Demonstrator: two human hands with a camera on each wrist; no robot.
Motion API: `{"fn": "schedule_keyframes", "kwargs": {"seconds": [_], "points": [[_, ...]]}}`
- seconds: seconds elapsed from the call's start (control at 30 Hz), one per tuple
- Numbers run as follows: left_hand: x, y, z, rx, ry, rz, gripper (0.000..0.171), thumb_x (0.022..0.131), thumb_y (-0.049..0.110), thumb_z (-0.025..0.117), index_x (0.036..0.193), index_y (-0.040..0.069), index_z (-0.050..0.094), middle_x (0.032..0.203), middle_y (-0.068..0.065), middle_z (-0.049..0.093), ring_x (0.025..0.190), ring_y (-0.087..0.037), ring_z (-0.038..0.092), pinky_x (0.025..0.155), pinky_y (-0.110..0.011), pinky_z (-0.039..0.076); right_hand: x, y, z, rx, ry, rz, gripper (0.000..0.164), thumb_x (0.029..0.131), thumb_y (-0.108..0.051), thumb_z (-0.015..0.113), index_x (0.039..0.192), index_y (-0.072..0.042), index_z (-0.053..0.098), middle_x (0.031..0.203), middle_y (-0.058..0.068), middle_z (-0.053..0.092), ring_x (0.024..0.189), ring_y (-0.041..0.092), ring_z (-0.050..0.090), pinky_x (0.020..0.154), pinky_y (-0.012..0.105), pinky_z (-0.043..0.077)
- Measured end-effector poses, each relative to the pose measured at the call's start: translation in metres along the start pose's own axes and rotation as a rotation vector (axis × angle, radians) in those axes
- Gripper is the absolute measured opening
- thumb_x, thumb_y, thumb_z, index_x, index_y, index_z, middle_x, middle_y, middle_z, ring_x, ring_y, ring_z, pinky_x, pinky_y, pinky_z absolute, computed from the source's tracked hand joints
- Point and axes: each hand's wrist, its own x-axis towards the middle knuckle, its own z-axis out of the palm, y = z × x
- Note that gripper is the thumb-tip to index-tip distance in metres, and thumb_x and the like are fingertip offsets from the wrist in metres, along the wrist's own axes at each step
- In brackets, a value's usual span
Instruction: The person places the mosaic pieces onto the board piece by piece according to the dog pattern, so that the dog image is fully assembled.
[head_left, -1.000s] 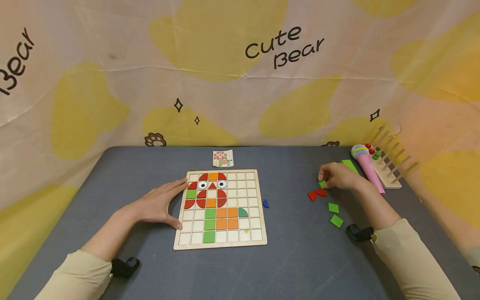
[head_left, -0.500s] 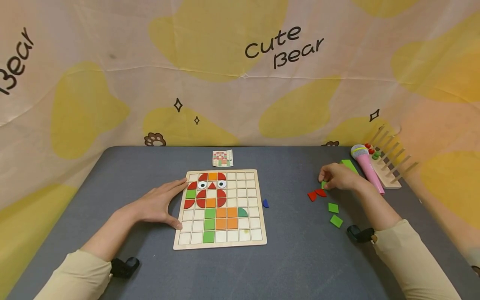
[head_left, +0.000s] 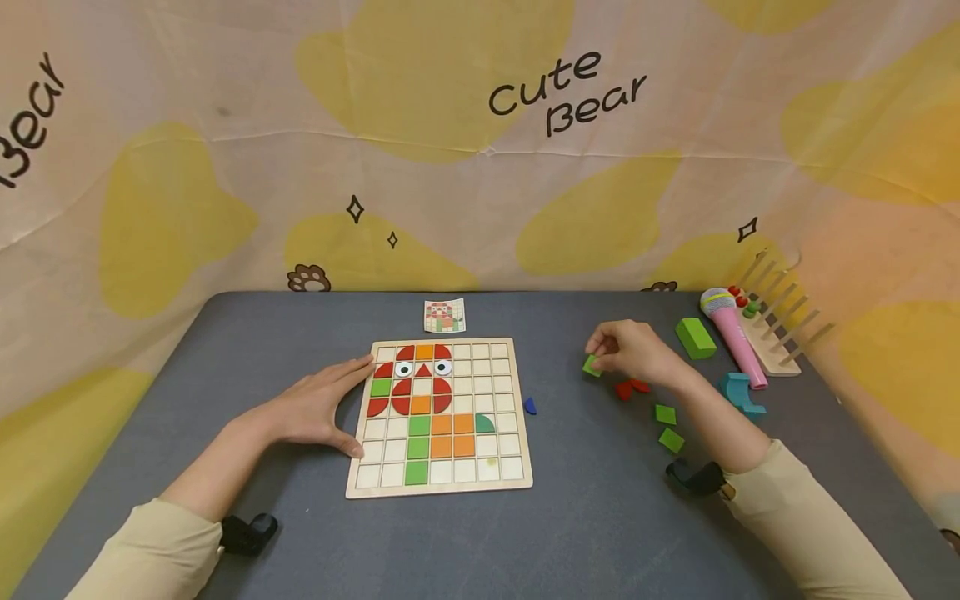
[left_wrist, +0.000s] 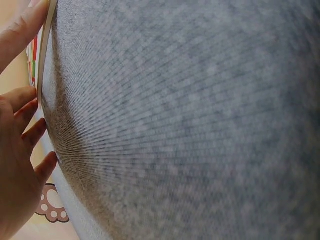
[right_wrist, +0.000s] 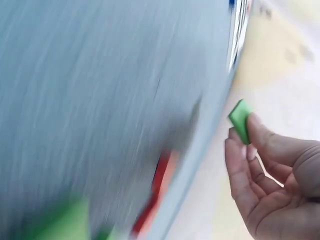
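Observation:
A wooden grid board lies mid-table, its upper left and middle squares filled with red, orange, green and white tiles plus two eye tiles. My left hand rests at the board's left edge, fingers spread and fairly straight, thumb on the near part of that edge. In the left wrist view the fingers reach the board's rim. My right hand pinches a green square tile between thumb and fingers, above the table right of the board. Red pieces lie just below that hand.
Two green tiles lie near the right forearm. Further right are a green block, a blue curved block, a pink microphone and a pegged wooden rack. A small blue piece and a picture card lie near the board.
My right hand has moved left toward the board with the green tile, uncovering the green block and the blue curved block. The left hand stays in place.

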Motion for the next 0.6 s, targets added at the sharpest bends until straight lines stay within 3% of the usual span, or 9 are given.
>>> {"fn": "schedule_keyframes", "kwargs": {"seconds": [0.33,0.6], "points": [[0.001,0.0,0.001,0.002,-0.002,-0.003,0.127,0.057,0.07,0.082,0.156,0.009,0.03,0.164,-0.014,0.026,0.147,-0.045,0.03,0.107,-0.073,0.032,0.013,-0.076,0.057,0.197,-0.168,-0.109,0.013,0.079,-0.011,0.081,0.088,-0.015,0.073,0.078,-0.001,0.072,0.069,0.008,0.063,0.064,0.022,0.052],[0.0,-0.001,0.001,0.006,0.001,0.0,0.126,0.058,0.069,0.082,0.155,0.008,0.03,0.164,-0.014,0.026,0.147,-0.046,0.03,0.107,-0.073,0.031,0.011,-0.106,0.09,0.179,-0.254,-0.17,0.016,0.075,-0.009,0.084,0.085,-0.013,0.073,0.073,-0.002,0.069,0.065,0.003,0.059,0.06,0.017,0.048]]}}
